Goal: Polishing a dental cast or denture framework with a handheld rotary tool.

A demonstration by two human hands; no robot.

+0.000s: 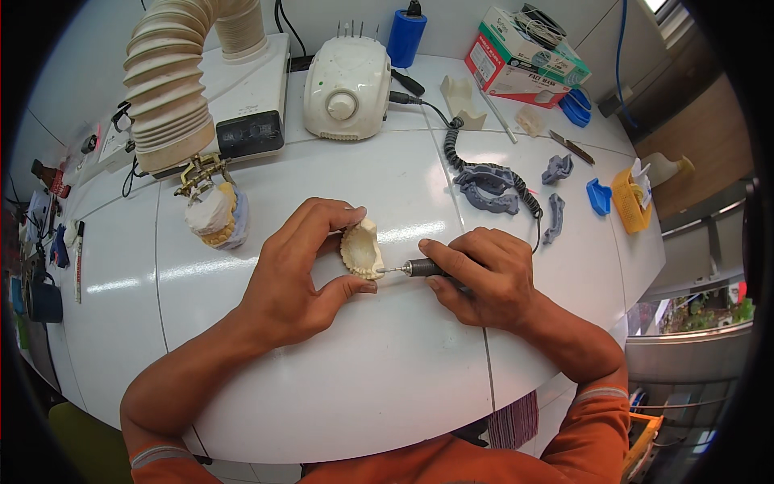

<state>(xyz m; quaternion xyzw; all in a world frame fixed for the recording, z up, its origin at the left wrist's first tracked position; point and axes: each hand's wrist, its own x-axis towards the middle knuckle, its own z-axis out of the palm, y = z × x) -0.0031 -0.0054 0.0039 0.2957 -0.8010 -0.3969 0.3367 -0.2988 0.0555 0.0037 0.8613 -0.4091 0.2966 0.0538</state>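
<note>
Between the thumb and fingers of my left hand [302, 262] is a cream-coloured dental cast [360, 248] with a row of teeth along its curved edge. My right hand [484, 274] grips a dark rotary handpiece [423, 268] much like a pen. Its thin metal bur points left and meets the lower right part of the cast, as far as I can see. A coiled black cord [453, 145] runs from the handpiece up to a white control box [347, 89] with a round knob.
A ribbed suction hose [165, 89] hangs at the upper left, near an articulator [203, 173] bearing mounted casts [216, 216]. Grey-blue impression pieces [488, 190] lie to the right. Farther back are a knife [572, 148], a yellow basket [629, 202] and a mask box [520, 60].
</note>
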